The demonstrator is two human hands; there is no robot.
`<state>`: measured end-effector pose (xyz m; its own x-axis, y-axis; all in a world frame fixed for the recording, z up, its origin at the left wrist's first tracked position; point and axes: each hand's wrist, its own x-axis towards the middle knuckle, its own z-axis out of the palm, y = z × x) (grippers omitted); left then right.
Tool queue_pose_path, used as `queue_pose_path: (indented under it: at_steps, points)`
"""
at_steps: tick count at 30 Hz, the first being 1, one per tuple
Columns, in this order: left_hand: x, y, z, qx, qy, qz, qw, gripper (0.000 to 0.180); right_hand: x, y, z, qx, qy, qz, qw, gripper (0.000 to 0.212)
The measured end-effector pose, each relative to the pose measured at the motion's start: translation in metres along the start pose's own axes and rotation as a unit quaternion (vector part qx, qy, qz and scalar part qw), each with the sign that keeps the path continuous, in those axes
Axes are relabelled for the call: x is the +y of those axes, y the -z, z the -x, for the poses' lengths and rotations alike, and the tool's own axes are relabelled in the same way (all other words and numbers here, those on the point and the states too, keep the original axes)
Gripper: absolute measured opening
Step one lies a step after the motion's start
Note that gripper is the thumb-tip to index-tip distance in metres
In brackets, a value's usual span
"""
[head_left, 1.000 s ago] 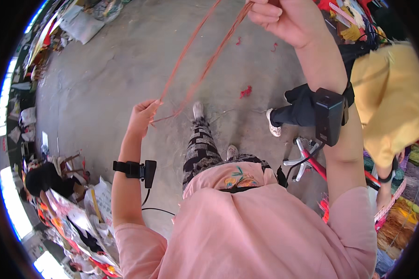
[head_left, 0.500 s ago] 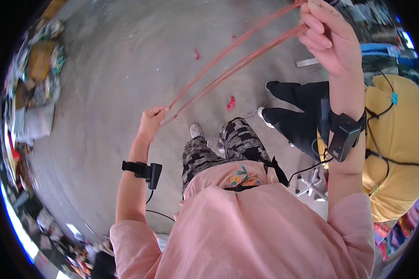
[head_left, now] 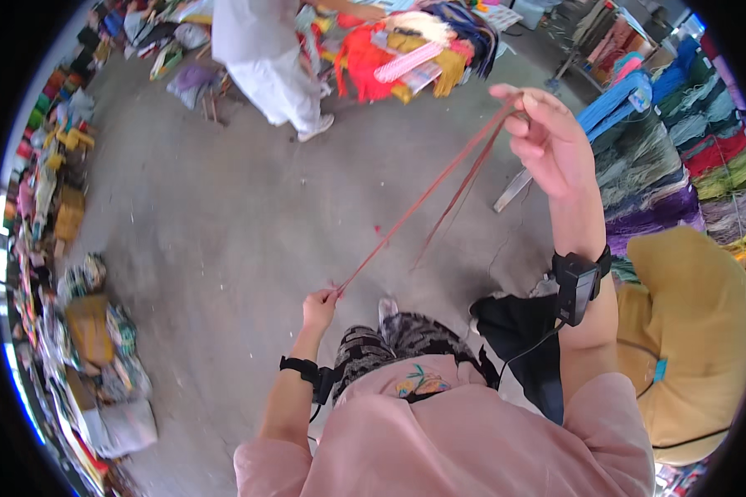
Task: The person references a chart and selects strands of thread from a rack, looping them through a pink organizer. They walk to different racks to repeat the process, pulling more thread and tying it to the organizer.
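Both the raised right hand (head_left: 547,141) and the low left hand (head_left: 318,311) pinch a red cord (head_left: 427,195) stretched taut between them.

Cord (head_left: 423,199) in my fingers: reddish-brown.
My shirt (head_left: 439,439): pink.
My trousers (head_left: 389,344): black-and-white patterned.
Floor (head_left: 224,215): grey.
Neighbour's top (head_left: 696,331): mustard yellow.
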<state>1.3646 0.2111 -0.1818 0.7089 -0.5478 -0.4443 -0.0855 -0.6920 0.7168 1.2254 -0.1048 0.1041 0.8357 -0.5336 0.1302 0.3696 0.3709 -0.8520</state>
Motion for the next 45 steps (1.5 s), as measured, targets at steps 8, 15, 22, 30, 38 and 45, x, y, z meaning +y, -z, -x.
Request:
queue_pose_path:
  at_steps: [8,15,22,30,38,45]
  points:
    - [0.091,-0.019,-0.177,0.017,-0.093,-0.056,0.994,0.029,-0.090,0.074,-0.132,-0.061,0.154,-0.078,0.983,0.017]
    - [0.201,-0.038,-0.326,-0.194,-0.063,-0.029,0.979,0.029,-0.163,0.129,-0.227,0.215,0.270,0.071,0.936,0.007]
    - [0.337,-0.102,-0.411,-0.367,-0.103,0.002,0.924,0.020,-0.190,0.270,-0.280,0.212,0.227,0.175,0.934,0.012]
    - [0.535,-0.215,-0.460,-0.402,-0.254,0.075,0.876,0.016,-0.184,0.399,-0.333,0.312,0.036,0.281,0.907,0.008]
    - [0.749,-0.301,-0.455,-0.393,-0.368,0.232,0.811,0.049,-0.193,0.512,-0.382,0.221,-0.040,0.400,0.889,0.013]
    - [0.835,-0.406,-0.508,-0.525,-0.243,0.280,0.766,0.011,-0.237,0.601,-0.422,0.257,-0.011,0.131,0.957,0.012]
